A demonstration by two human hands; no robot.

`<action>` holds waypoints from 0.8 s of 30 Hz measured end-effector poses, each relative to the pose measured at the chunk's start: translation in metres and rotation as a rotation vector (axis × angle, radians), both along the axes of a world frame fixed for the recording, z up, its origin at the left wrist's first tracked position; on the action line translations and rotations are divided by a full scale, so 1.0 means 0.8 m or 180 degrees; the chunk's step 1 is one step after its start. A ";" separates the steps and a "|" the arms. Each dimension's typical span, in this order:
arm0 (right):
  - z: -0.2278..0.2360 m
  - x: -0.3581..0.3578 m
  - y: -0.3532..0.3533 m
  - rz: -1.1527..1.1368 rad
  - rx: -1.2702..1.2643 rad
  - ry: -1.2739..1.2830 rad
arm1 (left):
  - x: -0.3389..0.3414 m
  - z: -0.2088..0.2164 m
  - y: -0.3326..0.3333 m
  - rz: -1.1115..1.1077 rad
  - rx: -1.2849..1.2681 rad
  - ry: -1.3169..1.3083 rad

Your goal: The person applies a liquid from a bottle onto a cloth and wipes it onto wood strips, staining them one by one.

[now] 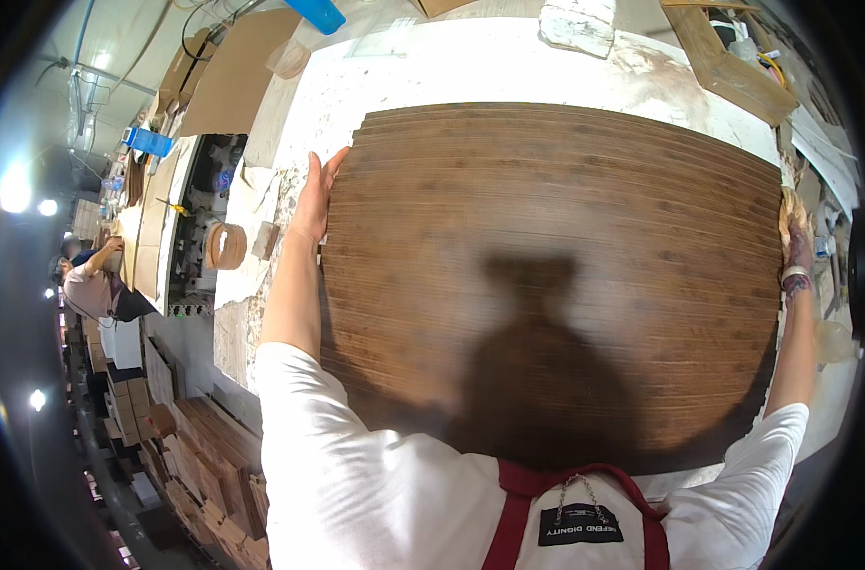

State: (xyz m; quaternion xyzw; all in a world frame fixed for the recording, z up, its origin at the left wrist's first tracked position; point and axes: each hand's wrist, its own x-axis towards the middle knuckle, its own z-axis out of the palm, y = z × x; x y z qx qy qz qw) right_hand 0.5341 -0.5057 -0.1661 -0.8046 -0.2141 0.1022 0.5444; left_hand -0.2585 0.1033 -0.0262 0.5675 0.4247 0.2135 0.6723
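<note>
A wide set of dark brown wooden strips point(547, 199) lies side by side in front of me, their ends slightly stepped at the far left. My left hand point(315, 201) rests along the left ends, with thumb and fingers stretched out and apart. At the opposite ends, my right hand point(795, 233) lies flat against the edge, fingers pointing away from me. It looks covered or stained in tan and purple, and a light band circles its wrist. Some fingers of both hands are hidden by the wood. A shadow falls across the strips' middle and near part.
A white, stained work surface point(432, 66) lies under the strips. Around it are a white block point(578, 26), a wooden frame point(737, 71), a tape roll point(225, 246) and a blue bottle point(147, 142). Another person point(95, 280) stands far left; wooden boards point(209, 446) are stacked below.
</note>
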 end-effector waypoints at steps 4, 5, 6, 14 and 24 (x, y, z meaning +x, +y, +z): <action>0.056 -0.049 0.011 -0.0425 -0.0202 -0.0589 | -0.003 0.010 0.005 -0.0038 0.0700 0.0417; 0.084 -0.060 -0.008 -0.0245 -0.0005 -0.0975 | -0.015 0.001 0.016 -0.0050 0.1008 0.0565; 0.117 -0.105 0.005 -0.0425 0.0243 -0.0851 | -0.038 0.008 0.019 -0.0047 0.1544 0.0928; 0.352 -0.418 -0.180 -0.1071 0.1712 0.0227 | -0.148 0.009 -0.040 0.0758 0.1811 0.0397; 0.287 -0.686 -0.236 -0.0492 0.0911 0.2208 | -0.095 0.057 -0.178 -0.0075 0.2893 0.0541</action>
